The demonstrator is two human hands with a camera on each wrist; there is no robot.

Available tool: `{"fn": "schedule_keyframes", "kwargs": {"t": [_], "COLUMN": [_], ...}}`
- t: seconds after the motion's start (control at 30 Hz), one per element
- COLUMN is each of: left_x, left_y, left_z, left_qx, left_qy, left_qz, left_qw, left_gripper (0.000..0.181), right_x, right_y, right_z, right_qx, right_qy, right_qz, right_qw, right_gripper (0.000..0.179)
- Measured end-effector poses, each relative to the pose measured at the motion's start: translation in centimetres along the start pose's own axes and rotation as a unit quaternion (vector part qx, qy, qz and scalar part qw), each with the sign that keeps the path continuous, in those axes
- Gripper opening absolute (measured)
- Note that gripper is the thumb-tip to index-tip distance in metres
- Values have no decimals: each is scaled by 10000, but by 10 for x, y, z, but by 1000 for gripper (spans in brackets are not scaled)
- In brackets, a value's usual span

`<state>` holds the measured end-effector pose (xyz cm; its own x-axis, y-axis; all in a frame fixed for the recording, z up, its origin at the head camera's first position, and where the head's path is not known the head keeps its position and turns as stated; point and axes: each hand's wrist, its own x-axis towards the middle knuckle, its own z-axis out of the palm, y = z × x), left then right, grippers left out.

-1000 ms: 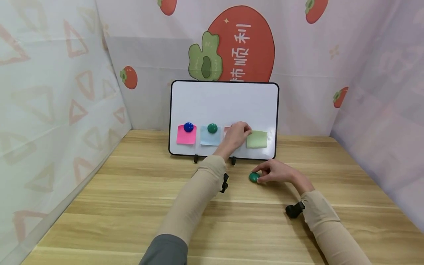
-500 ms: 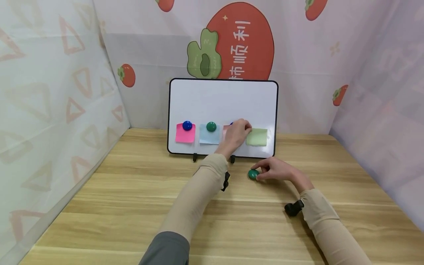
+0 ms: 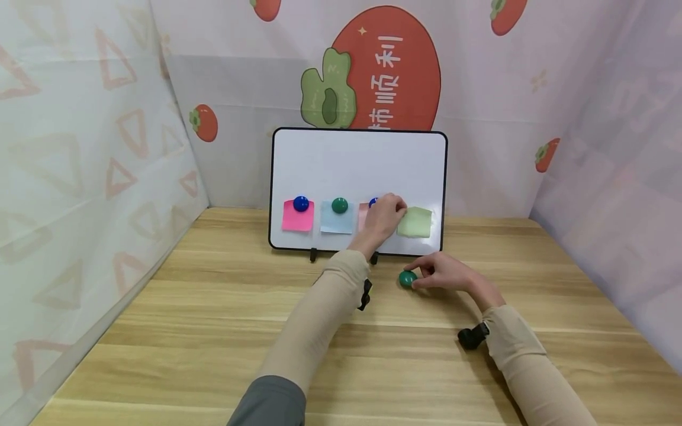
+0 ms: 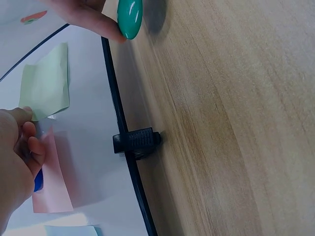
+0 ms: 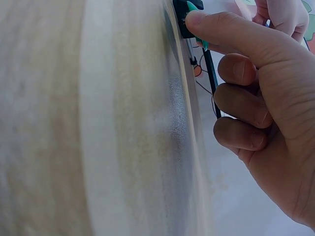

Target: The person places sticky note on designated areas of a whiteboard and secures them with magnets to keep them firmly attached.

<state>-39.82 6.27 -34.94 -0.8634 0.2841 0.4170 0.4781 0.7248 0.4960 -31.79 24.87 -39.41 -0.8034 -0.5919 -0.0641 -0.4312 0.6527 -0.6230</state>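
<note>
A light green sticky note (image 3: 415,222) lies against the lower right of the whiteboard (image 3: 360,163). My left hand (image 3: 385,216) pinches its upper left corner between thumb and finger, also visible in the left wrist view. Behind that hand, partly covered, are a pink sticky note (image 4: 53,178) and its blue magnet (image 3: 373,202). In front of the board, my right hand (image 3: 446,273) holds a round green magnet (image 3: 407,279) by its edges, between thumb and index finger. The right hand's other fingers are curled in, as the right wrist view shows.
Left on the board, a blue magnet (image 3: 301,203) tops a bright pink note (image 3: 298,220), and a green magnet (image 3: 339,205) tops a light blue note (image 3: 336,223). Black clip feet (image 4: 137,141) support the board on the wooden table (image 3: 213,331). A printed curtain (image 3: 490,118) stands behind.
My left hand has shifted slightly right, and the light green note with it, its top edge now bent. More of the blue magnet behind the hand shows. The right hand stays nearly still.
</note>
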Motion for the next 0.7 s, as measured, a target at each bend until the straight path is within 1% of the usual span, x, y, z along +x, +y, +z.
{"fn": "schedule_keyframes", "kwargs": {"t": [0.17, 0.27, 0.4, 0.5, 0.6, 0.7], "left_x": [-1, -1, -1, 0, 0, 0], "left_y": [0, -1, -4, -5, -6, -6], "left_z": [-2, -2, -4, -5, -7, -7], "left_qx": [-90, -79, 17, 60, 10, -28], "left_qy": [-9, -20, 84, 139, 83, 27], "left_qz": [9, 30, 26, 20, 35, 23], "left_qw": [10000, 10000, 10000, 9999, 10000, 10000], "left_gripper": [15, 15, 14, 14, 15, 15], "right_x": [1, 1, 3, 3, 2, 3], "right_y": [-2, -1, -1, -1, -2, -2], "right_z": [-1, -2, -2, -3, -5, -6], "right_qx": [-70, -179, -315, -335, -403, -636], "right_qy": [112, 251, 576, 880, 1158, 1413], "right_qz": [-37, -166, -398, -454, -441, -458], "right_qw": [9999, 9994, 9970, 9945, 9915, 9869], "right_gripper": [39, 38, 35, 34, 35, 37]}}
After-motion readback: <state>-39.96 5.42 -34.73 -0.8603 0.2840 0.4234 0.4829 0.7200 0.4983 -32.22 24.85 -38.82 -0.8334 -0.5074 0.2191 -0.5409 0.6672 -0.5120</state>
